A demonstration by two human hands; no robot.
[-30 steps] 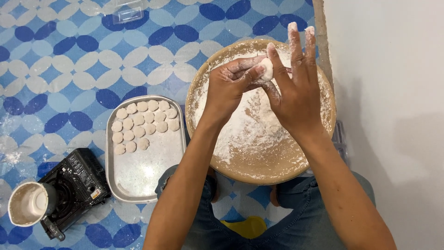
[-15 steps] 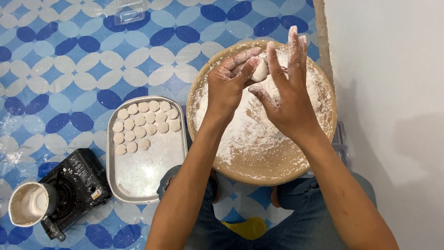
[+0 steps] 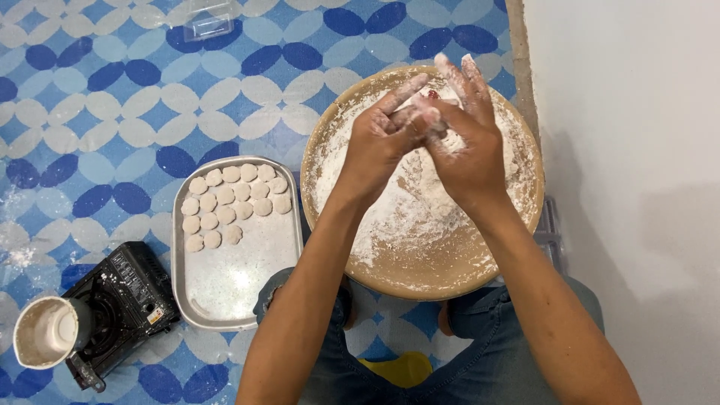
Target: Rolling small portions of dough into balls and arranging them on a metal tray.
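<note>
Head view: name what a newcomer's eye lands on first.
Two flour-dusted hands, left hand and right hand, pressed together over a round, flour-covered wooden board. To its left, a rectangular metal tray holds rows of small pale dough discs on a blue-and-white patterned floor.

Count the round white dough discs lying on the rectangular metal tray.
15 round white dough discs lie in the far part of the rectangular metal tray: five in the top row, five next, three, then two. None looks hidden.

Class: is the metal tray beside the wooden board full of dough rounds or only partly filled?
Partly filled. The dough rounds sit in rows across the upper part of the metal tray; its lower part is bare metal.
</note>
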